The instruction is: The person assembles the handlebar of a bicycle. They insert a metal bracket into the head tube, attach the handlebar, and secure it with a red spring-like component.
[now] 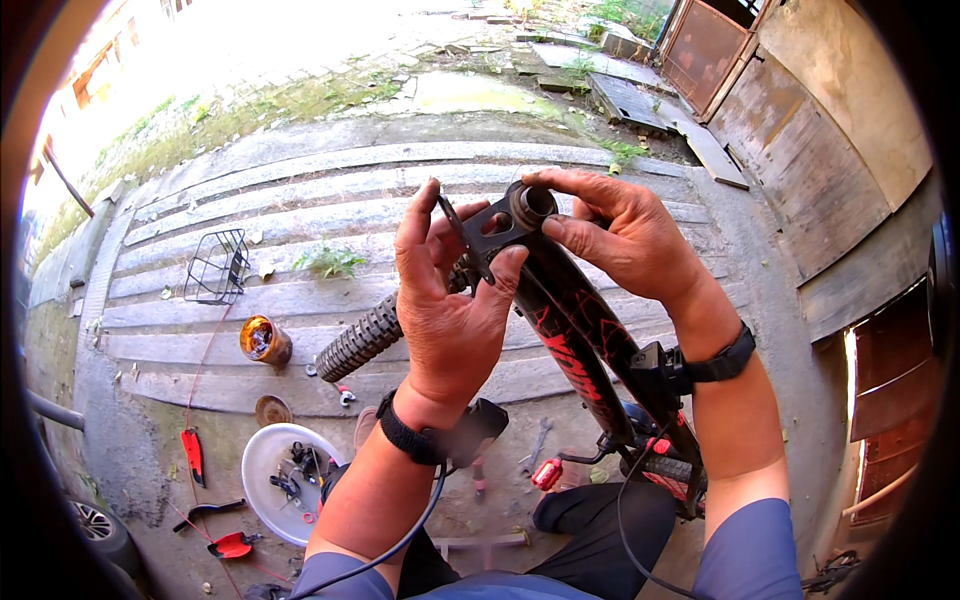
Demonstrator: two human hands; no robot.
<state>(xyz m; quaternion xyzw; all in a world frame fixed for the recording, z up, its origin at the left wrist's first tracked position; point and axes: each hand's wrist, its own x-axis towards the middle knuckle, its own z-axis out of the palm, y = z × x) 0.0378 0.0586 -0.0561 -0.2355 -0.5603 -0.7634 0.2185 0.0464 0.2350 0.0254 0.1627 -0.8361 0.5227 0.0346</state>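
A black bicycle frame (570, 345) with red markings stands tilted in front of me, its open head tube (537, 203) at the top. My left hand (445, 325) grips a flat black metal bracket (490, 232) with holes in it, between thumb and fingers, right beside the head tube. With thumb and index finger, my right hand (630, 235) pinches the round rim of the head tube; its other fingers are curled. A knobby tyre (360, 340) shows behind my left wrist. Lower down are a red pedal (547, 474) and another tyre (665, 465).
On the ground at left lie a white basin (262, 500) of small parts, a stained tin (268, 342), a wire basket (217, 267), and red pieces (193, 457). A wrench (538, 446) rests near my legs. Rusty metal sheets (820, 170) stand at right.
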